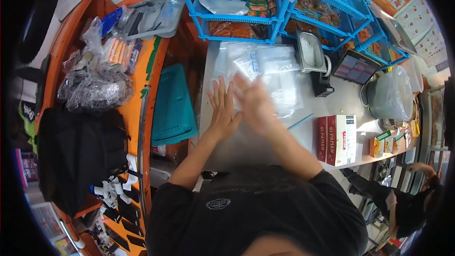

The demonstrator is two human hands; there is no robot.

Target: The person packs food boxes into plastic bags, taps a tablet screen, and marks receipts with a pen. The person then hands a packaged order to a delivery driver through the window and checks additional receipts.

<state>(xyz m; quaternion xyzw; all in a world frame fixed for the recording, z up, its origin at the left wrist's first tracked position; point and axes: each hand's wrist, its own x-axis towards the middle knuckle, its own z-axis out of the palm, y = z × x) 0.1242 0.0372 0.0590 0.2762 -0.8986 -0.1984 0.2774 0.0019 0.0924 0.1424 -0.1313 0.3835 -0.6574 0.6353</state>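
My left hand (222, 110) is open, its fingers spread and pointing away from me at the near left edge of a pile of clear plastic bags (279, 64). Nothing shows in it. Close beside it on the right, my right hand (256, 102) is smeared by motion, so its fingers cannot be made out. It hovers over or touches the bags; I cannot tell which. The bags lie flat in overlapping stacks on a steel table (227, 149). A thin blue strip (301, 121) lies to the right of my right forearm.
Blue tiered baskets (237, 16) with packaged food stand behind the bags. To the right are a metal container (310, 52), a tablet (355, 66), a bag-lined bucket (391, 95) and red-white boxes (339, 140). A teal lid (174, 106) sits left; a co-worker (407, 204) is at lower right.
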